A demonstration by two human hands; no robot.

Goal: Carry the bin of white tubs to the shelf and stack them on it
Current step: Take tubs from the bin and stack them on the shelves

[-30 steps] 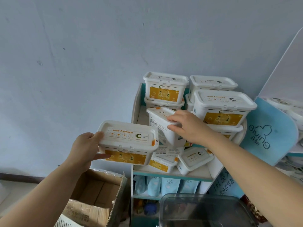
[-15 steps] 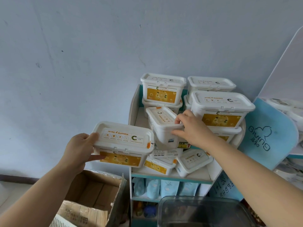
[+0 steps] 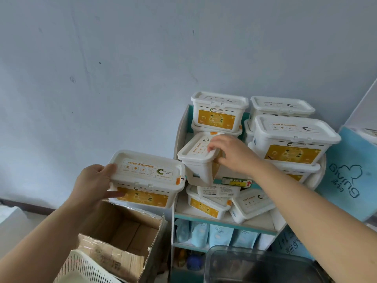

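Observation:
My left hand [image 3: 95,184] grips the left end of a white tub with a yellow label [image 3: 146,178], held level in the air left of the shelf [image 3: 222,220]. My right hand [image 3: 230,154] grips another white tub [image 3: 199,160] by its right edge, lid up, on the upper level of the shelf. Stacked tubs [image 3: 219,113] stand behind it, and a large stack [image 3: 293,139] stands to the right. Several more tubs [image 3: 206,205] lie tilted on the level below. The clear bin [image 3: 255,266] sits at the bottom edge, in front of the shelf.
An open cardboard box [image 3: 126,231] stands on the floor left of the shelf, with a white mesh basket [image 3: 81,266] at its near side. Blue pouches [image 3: 220,233] fill the lower shelf level. A blue "Giving" panel [image 3: 346,180] stands right of the shelf. A grey wall rises behind.
My right hand has turned its tub from tilted to lid-up and shifted it slightly left and up. My left hand and its tub have stayed nearly still.

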